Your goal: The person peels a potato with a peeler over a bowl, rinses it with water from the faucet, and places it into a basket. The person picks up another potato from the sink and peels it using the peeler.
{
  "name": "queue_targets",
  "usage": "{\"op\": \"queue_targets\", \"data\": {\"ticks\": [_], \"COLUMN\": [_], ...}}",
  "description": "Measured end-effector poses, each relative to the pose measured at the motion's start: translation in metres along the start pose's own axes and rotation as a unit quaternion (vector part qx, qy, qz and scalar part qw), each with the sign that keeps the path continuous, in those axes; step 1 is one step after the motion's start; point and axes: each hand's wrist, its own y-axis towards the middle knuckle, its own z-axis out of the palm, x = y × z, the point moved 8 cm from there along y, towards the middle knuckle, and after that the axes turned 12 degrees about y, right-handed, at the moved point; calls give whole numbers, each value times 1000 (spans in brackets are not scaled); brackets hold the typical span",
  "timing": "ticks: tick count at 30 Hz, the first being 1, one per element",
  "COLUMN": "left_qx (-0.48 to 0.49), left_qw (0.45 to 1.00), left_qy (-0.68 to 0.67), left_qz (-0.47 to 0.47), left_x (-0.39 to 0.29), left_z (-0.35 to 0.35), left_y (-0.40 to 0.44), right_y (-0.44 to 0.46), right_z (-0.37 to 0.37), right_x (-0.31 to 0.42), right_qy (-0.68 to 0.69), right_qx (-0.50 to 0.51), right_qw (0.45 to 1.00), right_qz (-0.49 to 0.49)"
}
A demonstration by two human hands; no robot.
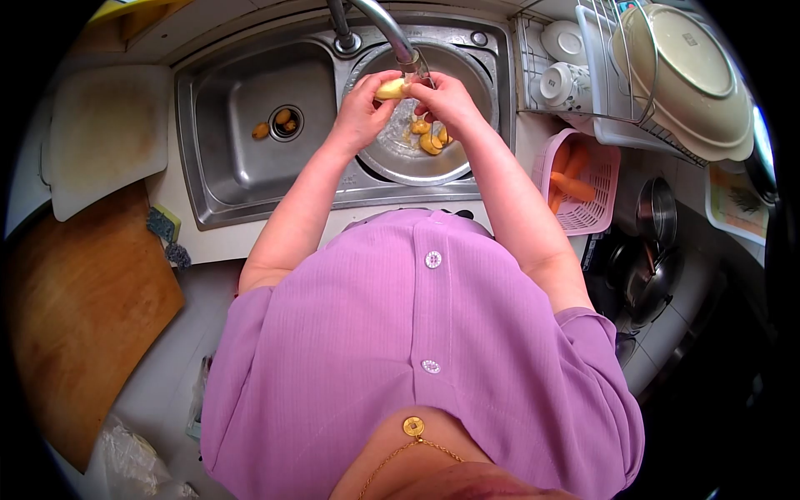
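My left hand [363,110] is closed around a peeled, pale yellow potato [390,89] under the tap, above the right basin. The fingers of my right hand [446,102] are bent in at the potato's right end, with the thumb against it. A thin metal piece shows beside those fingers; whether it is a tool in that hand or part of the tap, I cannot tell. Beneath my hands, several yellow-brown pieces [430,142], potatoes or peelings, lie in a round metal bowl [385,163] in the right basin.
Brown potatoes [260,130] lie by the left basin's drain. The tap [385,25] arches over the bowl. At right are a pink basket [590,215] of carrots [572,185] and a dish rack [533,79]. Cutting boards [108,133] and a sponge [163,223] are at left.
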Motion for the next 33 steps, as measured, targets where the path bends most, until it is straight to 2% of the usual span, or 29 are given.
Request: {"op": "queue_targets", "data": {"ticks": [1, 3, 4, 6, 7, 9, 10, 12, 15, 16, 18, 22, 24, 25, 27, 30, 31, 33], "left_qx": [0, 27, 27, 66, 65, 103, 102, 135, 128, 128, 99, 84, 6, 6, -1, -26, -27, 11], "left_qw": [1000, 979, 979, 885, 885, 835, 835, 843, 856, 856, 900, 899, 972, 972, 994, 998, 998, 997], "left_qy": [0, -181, -181, -388, -388, -431, -431, -392, -351, -351, -281, -322, -212, -213, -88, -56, -56, 57], "left_qz": [0, -92, -91, -247, -247, -326, -326, -341, -358, -358, -318, -284, -99, -99, -58, -28, -27, -56], "left_x": [2, 17, 16, 32, 35, 44, 42, 38, 44, 46, 49, 40, 8, 11, 12, 0, -4, -9], "left_z": [1, 9, 8, 22, 21, 32, 32, 33, 38, 39, 32, 32, 15, 17, 14, 10, 7, 4], "left_y": [0, -2, -2, -9, -9, -16, -16, -18, -21, -22, -18, -20, -11, -11, -11, -6, -5, -4], "right_y": [0, 0, 0, 2, 1, 0, -2, -7, -5, -4, -2, 0, 3, 3, 1, 3, 2, 2], "right_z": [-1, -2, -4, -8, -8, -4, -2, 6, 11, 11, 9, 6, 4, 3, 9, 11, 12, 9], "right_x": [0, -2, -3, -6, -7, -5, -6, 2, -4, -6, -18, -21, -27, -27, -28, -33, -34, -37], "right_qy": [0, 29, 29, 59, 59, 66, 65, 49, 38, 38, 101, 176, 226, 226, 236, 239, 239, 206], "right_qx": [0, 14, 14, 7, 7, 27, 27, 57, 85, 85, 83, 79, 72, 72, 114, 116, 116, 78], "right_qw": [1000, 999, 999, 998, 998, 997, 998, 995, 995, 995, 991, 980, 968, 968, 960, 959, 959, 972], "right_qz": [0, 10, 10, 17, 17, 0, 1, -60, -25, -25, 31, 52, 77, 77, 96, 99, 99, 88]}}
